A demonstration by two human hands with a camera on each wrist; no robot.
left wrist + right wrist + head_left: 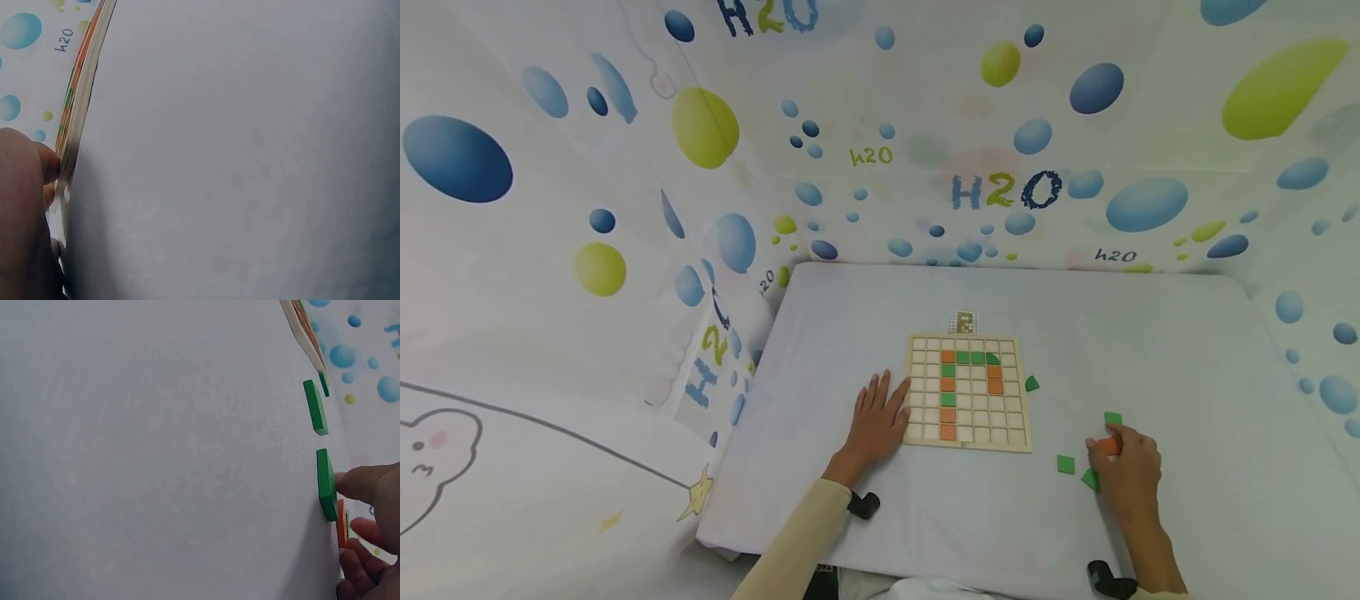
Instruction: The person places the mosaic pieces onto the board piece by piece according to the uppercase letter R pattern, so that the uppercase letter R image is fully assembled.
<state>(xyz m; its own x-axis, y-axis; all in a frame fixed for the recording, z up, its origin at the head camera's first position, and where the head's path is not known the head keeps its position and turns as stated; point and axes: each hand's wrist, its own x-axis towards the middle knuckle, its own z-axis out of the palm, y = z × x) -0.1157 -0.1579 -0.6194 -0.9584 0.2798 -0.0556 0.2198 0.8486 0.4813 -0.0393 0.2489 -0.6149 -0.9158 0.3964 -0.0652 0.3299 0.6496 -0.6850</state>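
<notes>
Head view: resting the left hand [877,421] on the white cloth-covered bench [820,333], spreading its grip wide and touching the left edge of the square pale-wood grid board [976,412]. Showing flat orange tiles [948,415] and flat green tiles [962,357] lying inside the board, and a small white card with a brown pattern [963,322] just beyond its far edge. Well to the right of the board, pinching a loose flat orange tile [1109,447] in the right hand [1126,467], narrowing that grip around it. Showing loose green pieces [1066,464] between the board and that hand and around it, plus a pointed green piece [1032,383] just beside the board's right edge.

Left wrist view: touching the board's edge with the left hand.

Right wrist view: bringing thumb and fingers near the loose flat orange tile, well apart from the board; not telling whether lifted.
</notes>
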